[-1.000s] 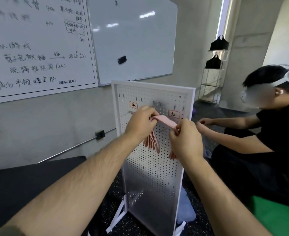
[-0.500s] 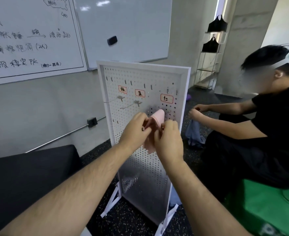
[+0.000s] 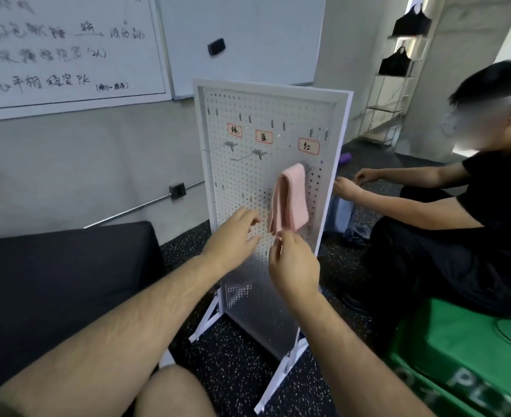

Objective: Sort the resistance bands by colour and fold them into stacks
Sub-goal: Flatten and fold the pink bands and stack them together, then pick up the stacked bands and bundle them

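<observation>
Pink resistance bands are draped over the hook on the white pegboard, right under the label "红". The left hand hovers with fingers spread wide, just left of the bands and holding nothing. The right hand is at the bands' lower tip, fingers curled; whether it pinches them I cannot tell. Two bare hooks sit under labels "绿" and "蓝". It is tight on the right: a seated person is just past the board's edge, with a green box reading "PL" nearby. To the left there is a black bench, and in front speckled floor. The whiteboard shows "PK" and "(2人)".
</observation>
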